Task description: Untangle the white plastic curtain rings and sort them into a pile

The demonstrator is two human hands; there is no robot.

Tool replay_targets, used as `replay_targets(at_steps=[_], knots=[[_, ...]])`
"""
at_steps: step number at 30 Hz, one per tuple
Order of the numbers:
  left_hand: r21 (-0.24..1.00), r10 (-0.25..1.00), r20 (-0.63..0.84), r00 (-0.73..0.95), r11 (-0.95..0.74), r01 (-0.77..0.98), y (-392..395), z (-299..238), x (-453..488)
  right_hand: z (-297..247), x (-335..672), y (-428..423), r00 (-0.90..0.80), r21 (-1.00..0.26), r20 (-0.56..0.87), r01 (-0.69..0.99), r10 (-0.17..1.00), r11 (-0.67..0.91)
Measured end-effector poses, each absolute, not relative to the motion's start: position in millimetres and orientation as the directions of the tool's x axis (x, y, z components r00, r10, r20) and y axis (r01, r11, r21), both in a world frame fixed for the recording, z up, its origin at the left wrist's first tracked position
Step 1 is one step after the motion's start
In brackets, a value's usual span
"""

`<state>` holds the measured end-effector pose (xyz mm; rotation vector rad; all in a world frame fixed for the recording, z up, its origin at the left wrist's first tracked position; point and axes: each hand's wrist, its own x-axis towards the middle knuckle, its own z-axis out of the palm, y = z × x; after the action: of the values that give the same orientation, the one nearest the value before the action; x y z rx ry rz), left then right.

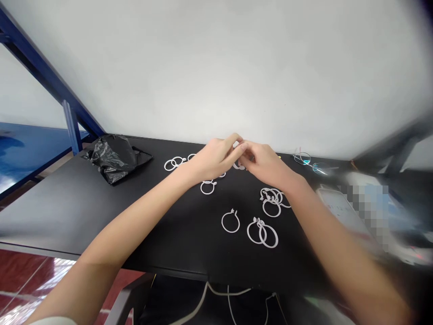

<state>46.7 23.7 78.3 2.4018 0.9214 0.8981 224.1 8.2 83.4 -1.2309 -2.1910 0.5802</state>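
My left hand [216,157] and my right hand [265,163] meet at the far middle of the black table [67,203], fingertips touching in a pinch. Between them a small white plastic ring [238,165] shows partly; both hands appear to hold it. Several more white rings lie around: a linked pair [174,163] left of my left hand, one [207,187] under my left wrist, a single ring [230,222] nearer me, a pair [263,233] beside it, and a cluster [272,199] by my right forearm.
A crumpled black plastic bag [113,159] lies at the table's far left. A clear bluish ring or glasses-like item [306,160] sits at the far right by the white wall. A phone [341,207] lies at the right. Blue metal framing [71,122] stands left. Cables hang below the table's front edge.
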Motion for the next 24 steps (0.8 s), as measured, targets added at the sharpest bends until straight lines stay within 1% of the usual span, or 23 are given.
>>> replay_targets(at_steps=[2, 4, 7, 9, 11, 13, 14, 15, 17, 19, 21, 22, 24], knots=[[0.630, 0.727, 0.477, 0.494, -0.675, 0.385, 24.3, 72.5, 51.9, 80.8, 220.6, 9.0, -0.373, -0.640, 0.337, 0.583, 0.864, 0.501], [0.697, 0.762, 0.507, 0.403, -0.637, 0.329, 29.2, 67.2, 54.4, 79.2, 217.2, 8.7, -0.287, -0.697, 0.413, 0.512, 0.864, 0.503], [0.820, 0.828, 0.470, 0.305, -0.538, 0.196, 38.0, 65.5, 54.8, 78.6, 212.1, 5.8, -0.177, -0.754, 0.496, 0.398, 0.850, 0.523], [0.894, 0.882, 0.406, 0.239, -0.438, 0.095, 41.5, 67.6, 54.8, 78.4, 208.8, 3.2, -0.155, -0.747, 0.539, 0.366, 0.828, 0.555], [0.939, 0.922, 0.333, 0.196, -0.344, 0.022, 42.5, 69.4, 55.6, 77.6, 206.2, 1.2, -0.151, -0.716, 0.581, 0.372, 0.800, 0.590], [0.956, 0.938, 0.287, 0.195, -0.292, 0.000, 41.6, 69.6, 57.1, 76.1, 204.6, 0.2, -0.141, -0.683, 0.616, 0.395, 0.775, 0.615], [0.955, 0.936, 0.288, 0.202, -0.296, 0.012, 40.6, 69.1, 57.9, 75.3, 204.2, 0.0, -0.136, -0.671, 0.628, 0.403, 0.766, 0.622], [0.945, 0.927, 0.313, 0.205, -0.327, 0.034, 39.2, 68.5, 58.6, 74.6, 203.9, -0.2, -0.130, -0.664, 0.639, 0.405, 0.758, 0.629], [0.882, 0.878, 0.431, 0.207, -0.458, 0.109, 35.8, 67.1, 59.0, 73.9, 203.3, -1.2, -0.131, -0.665, 0.645, 0.390, 0.753, 0.637], [0.741, 0.770, 0.598, 0.224, -0.637, 0.212, 32.4, 66.2, 57.8, 74.0, 202.2, -3.0, -0.140, -0.674, 0.644, 0.360, 0.752, 0.645], [0.574, 0.641, 0.725, 0.252, -0.764, 0.293, 30.3, 65.6, 55.5, 74.2, 200.4, -5.2, -0.136, -0.682, 0.651, 0.327, 0.747, 0.654], [0.510, 0.589, 0.766, 0.257, -0.800, 0.316, 29.9, 65.2, 54.5, 74.1, 199.4, -6.1, -0.129, -0.681, 0.660, 0.314, 0.740, 0.662], [0.450, 0.536, 0.807, 0.247, -0.830, 0.329, 30.1, 64.0, 53.1, 72.9, 197.7, -6.8, -0.117, -0.660, 0.690, 0.303, 0.714, 0.687]])
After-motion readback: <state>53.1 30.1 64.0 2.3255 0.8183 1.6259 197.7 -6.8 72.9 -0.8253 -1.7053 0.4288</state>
